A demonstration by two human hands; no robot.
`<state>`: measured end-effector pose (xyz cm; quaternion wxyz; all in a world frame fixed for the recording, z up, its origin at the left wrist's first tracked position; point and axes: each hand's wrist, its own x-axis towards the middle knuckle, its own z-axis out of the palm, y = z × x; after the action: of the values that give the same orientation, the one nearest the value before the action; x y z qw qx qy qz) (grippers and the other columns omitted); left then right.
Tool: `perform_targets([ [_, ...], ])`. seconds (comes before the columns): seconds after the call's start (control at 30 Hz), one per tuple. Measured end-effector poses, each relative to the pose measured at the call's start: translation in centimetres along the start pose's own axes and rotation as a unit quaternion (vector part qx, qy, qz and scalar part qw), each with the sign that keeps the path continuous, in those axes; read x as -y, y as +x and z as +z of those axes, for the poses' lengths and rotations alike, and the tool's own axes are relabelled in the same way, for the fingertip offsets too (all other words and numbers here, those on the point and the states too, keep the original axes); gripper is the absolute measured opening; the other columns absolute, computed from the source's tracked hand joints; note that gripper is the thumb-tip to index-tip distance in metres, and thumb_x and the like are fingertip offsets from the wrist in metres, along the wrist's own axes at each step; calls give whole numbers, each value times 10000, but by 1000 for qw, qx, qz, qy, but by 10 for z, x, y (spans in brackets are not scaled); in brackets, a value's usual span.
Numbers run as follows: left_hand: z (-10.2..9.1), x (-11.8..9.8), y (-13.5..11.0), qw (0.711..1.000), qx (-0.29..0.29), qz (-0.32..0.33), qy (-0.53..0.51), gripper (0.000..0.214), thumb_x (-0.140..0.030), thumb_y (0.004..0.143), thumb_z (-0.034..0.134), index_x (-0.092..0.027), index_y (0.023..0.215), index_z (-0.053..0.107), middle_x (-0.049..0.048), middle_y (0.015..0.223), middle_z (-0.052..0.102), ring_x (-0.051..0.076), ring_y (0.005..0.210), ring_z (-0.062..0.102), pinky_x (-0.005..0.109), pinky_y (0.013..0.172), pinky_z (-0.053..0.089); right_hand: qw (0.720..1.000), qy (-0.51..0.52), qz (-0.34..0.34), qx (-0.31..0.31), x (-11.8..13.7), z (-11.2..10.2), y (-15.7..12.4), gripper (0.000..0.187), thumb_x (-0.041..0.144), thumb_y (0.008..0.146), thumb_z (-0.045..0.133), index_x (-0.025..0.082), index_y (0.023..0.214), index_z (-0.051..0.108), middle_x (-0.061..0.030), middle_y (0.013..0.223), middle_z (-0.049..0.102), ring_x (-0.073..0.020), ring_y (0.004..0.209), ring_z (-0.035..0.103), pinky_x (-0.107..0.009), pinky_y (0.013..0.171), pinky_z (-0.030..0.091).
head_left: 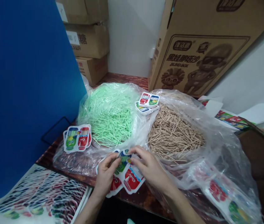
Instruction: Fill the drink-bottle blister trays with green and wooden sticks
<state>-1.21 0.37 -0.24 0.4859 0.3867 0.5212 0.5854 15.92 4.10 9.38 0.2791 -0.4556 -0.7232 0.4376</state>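
My left hand (107,171) and my right hand (149,168) are both closed, pinching the top edge of a small printed packet (132,179) between thumbs and fingers. The packet has a green and blue half and a red half with a drink picture. Under it lies a second similar packet (116,184), partly hidden by my left hand. Beyond my hands, an open clear bag of thin green sticks (113,121) lies on the left. To its right is a bag of thin brown sticks (176,133).
Stacked packets (77,138) lie at the left, and more packets (148,101) rest between the bags. A plastic bag covers packets (225,196) at right. Cartons (91,37) and a large printed box (197,49) stand behind. A blue panel (25,93) borders the left.
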Motion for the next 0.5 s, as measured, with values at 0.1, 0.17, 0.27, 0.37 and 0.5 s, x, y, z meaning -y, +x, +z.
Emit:
perform_targets([
  [0.1,2,-1,-3,999,9,-23,-24,192,-305,755,706,-182,902,719,33,891,714,197,882,641,276,809,494,999,-14,-31,3,0,1,0,196,121,868,530,221,1012,618,-14,1009,635,-168,974,578,-299,869,420],
  [0.17,3,-6,-3,999,15,-32,-38,183,-299,742,715,-179,880,714,27,863,705,188,852,632,265,787,493,998,-27,-58,19,-1,0,-1,216,93,863,522,219,1004,627,-15,994,631,-163,965,575,-290,861,417],
  [0.27,1,-17,-2,995,74,-51,-38,170,-295,715,732,-164,821,709,30,842,687,182,815,615,257,755,492,996,-32,-77,19,-2,-1,-3,221,56,869,476,203,883,641,-8,863,612,-149,852,578,-265,768,425],
  [0.37,-3,-26,1,978,188,-92,3,257,-284,644,786,-156,855,713,23,795,671,173,747,593,244,687,484,996,-27,-89,1,-2,1,-8,241,39,864,465,198,842,645,-8,814,602,-149,813,576,-262,741,425],
  [0.5,-1,-30,4,946,285,-130,87,255,-359,650,775,-134,745,701,1,626,620,135,576,524,216,546,435,996,-14,-92,9,1,3,-16,293,63,877,467,231,1066,615,-27,972,649,-169,920,590,-288,821,432],
])
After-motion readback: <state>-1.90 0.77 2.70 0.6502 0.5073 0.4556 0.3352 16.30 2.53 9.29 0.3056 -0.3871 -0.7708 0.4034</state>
